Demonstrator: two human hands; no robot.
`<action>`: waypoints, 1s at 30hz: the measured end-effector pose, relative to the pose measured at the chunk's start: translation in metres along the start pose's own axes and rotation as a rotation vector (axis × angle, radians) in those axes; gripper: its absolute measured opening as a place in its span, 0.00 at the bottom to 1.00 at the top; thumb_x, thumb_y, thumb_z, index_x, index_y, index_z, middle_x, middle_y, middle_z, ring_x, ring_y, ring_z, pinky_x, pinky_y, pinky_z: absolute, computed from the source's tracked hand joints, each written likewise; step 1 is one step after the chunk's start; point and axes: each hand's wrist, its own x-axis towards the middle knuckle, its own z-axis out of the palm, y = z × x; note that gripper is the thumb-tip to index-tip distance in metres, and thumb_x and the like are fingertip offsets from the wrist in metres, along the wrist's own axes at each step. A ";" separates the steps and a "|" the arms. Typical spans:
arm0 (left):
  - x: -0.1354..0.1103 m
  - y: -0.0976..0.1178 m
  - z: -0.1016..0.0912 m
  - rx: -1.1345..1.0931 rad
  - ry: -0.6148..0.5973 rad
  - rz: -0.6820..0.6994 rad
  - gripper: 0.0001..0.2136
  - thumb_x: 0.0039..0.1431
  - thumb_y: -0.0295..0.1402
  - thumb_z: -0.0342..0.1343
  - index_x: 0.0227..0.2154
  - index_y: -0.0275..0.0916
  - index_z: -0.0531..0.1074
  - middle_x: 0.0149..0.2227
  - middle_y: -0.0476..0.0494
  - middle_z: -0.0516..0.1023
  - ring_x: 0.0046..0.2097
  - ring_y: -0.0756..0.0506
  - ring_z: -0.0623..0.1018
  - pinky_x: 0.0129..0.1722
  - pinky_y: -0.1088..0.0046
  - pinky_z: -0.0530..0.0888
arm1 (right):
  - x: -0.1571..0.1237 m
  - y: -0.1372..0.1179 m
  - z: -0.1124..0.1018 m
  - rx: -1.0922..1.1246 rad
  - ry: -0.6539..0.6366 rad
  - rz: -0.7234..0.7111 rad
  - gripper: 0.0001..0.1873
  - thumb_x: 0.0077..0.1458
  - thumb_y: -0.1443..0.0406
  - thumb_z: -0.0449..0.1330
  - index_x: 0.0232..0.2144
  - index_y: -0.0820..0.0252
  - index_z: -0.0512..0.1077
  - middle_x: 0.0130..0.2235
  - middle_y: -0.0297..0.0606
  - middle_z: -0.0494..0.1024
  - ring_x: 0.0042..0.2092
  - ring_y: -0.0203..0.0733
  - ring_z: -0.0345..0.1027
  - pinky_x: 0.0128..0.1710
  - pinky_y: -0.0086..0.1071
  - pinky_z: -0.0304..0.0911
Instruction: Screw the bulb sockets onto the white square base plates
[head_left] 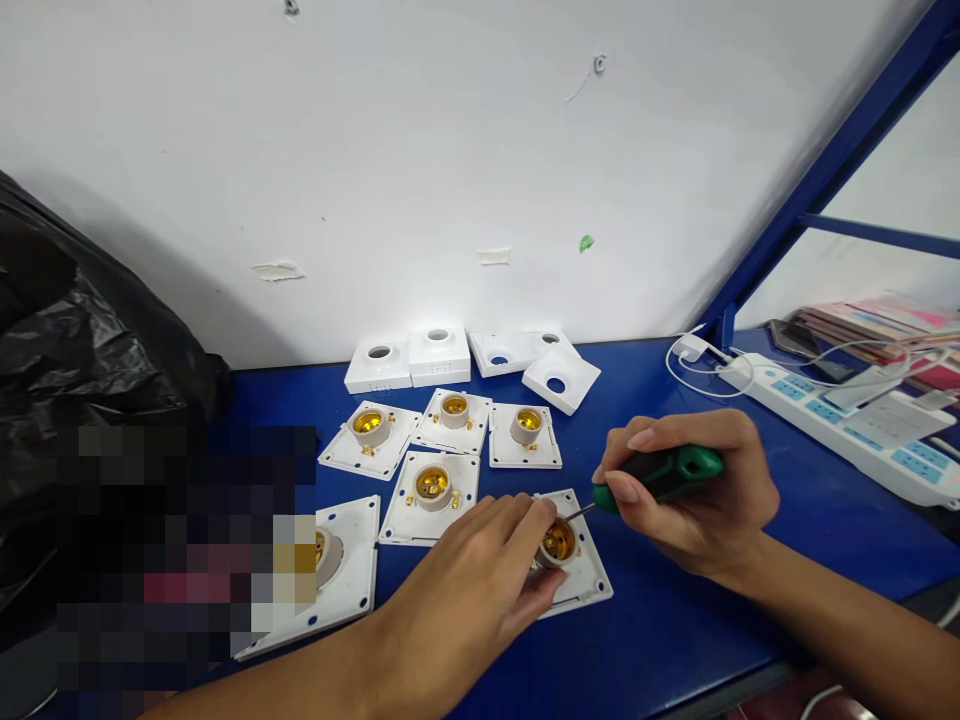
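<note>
My left hand (487,560) grips a square white lamp holder (589,565) from its left side, fingers around the round socket with its brass-coloured inside. Part of that lamp holder is hidden under the hand. In my right hand (697,500) is a screwdriver with a green and black handle (664,475). Its thin shaft points left and down, and the tip is at the socket's upper edge beside my left fingertips; exact contact is too small to tell. Several more open lamp holders (433,490) lie beyond and to the left, sockets facing up.
Several white square covers (439,357) with round holes line the wall. At the right lies a white power strip (847,420) with cables, near a stack of papers (877,340). A black plastic bag (97,330) bulges at the left, above a blurred area. The table (645,660) is blue.
</note>
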 end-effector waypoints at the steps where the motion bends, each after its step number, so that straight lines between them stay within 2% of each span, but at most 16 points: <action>1: 0.000 0.000 0.000 -0.002 -0.005 0.001 0.24 0.59 0.22 0.69 0.50 0.42 0.63 0.40 0.49 0.76 0.40 0.41 0.80 0.37 0.66 0.77 | 0.000 0.000 0.000 0.004 0.001 0.003 0.21 0.53 0.74 0.70 0.46 0.55 0.69 0.29 0.26 0.76 0.25 0.37 0.76 0.22 0.34 0.71; 20: 0.001 -0.001 0.000 0.006 -0.023 -0.008 0.22 0.60 0.23 0.68 0.51 0.42 0.64 0.41 0.48 0.77 0.41 0.41 0.80 0.38 0.66 0.77 | 0.000 0.001 0.003 -0.036 0.015 0.019 0.19 0.55 0.71 0.70 0.45 0.52 0.69 0.27 0.25 0.75 0.25 0.37 0.75 0.23 0.33 0.72; 30: -0.001 0.000 0.000 -0.013 -0.050 -0.014 0.20 0.61 0.23 0.67 0.50 0.42 0.64 0.41 0.48 0.76 0.41 0.40 0.79 0.38 0.64 0.77 | -0.004 0.008 0.003 -0.061 -0.001 0.039 0.19 0.55 0.71 0.70 0.45 0.53 0.69 0.32 0.28 0.75 0.27 0.35 0.72 0.25 0.33 0.72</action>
